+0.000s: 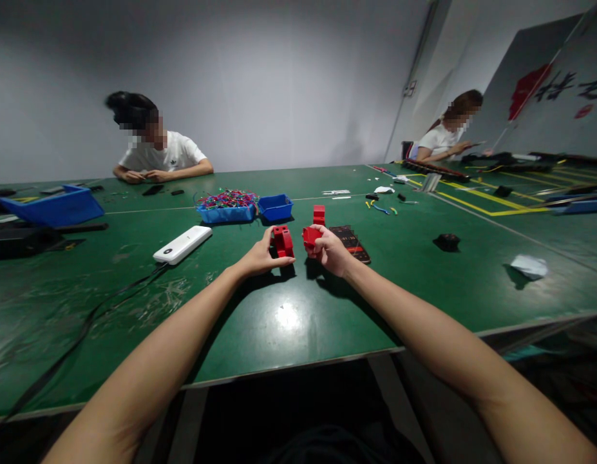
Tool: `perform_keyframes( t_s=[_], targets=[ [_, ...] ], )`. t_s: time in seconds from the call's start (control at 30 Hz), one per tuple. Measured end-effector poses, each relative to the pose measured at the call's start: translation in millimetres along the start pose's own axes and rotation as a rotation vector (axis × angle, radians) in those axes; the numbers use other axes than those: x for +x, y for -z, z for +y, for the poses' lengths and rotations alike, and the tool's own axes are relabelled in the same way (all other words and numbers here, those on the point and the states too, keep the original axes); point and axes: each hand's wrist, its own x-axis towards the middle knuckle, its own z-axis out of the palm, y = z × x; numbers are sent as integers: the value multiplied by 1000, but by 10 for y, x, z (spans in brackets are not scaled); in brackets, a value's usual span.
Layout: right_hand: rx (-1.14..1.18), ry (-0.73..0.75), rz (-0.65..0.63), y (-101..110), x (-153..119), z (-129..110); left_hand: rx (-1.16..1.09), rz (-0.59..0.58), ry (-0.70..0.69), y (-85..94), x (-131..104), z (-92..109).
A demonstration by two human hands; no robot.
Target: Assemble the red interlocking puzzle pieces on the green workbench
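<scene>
My left hand [260, 256] is closed around a red plastic block [282, 241] with notches and small holes in it, thumb along its near side. A second red plastic piece [310, 236], smaller in view, is gripped between the fingers of my right hand [330, 251]. The two pieces are a short way apart above the green table. Just behind the right hand stands a third red block [319, 214], with its lower part hidden. A dark phone [350, 243] with lit digits lies beside my right hand, partly covered by it.
Behind my hands sit a blue bin of coloured wires [227, 215] and a smaller blue bin [275, 207]. A white power bank [183, 245] with a black strap lies left. At right are a black lump [446, 242] and crumpled paper [529, 266]. Two people sit across the table.
</scene>
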Motion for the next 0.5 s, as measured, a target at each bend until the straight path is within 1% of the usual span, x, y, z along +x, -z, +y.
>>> perform_keyframes(
  t_s=[0.3,0.43,0.5],
  targets=[
    [-5,13,42,4,32,29,19,3,-4,3,-1,11],
    [-9,33,20,3,38,26,30,2,-12,5,3,0],
    [-38,17,-3,10,45,22,31,6,-10,4,4,-4]
  ],
)
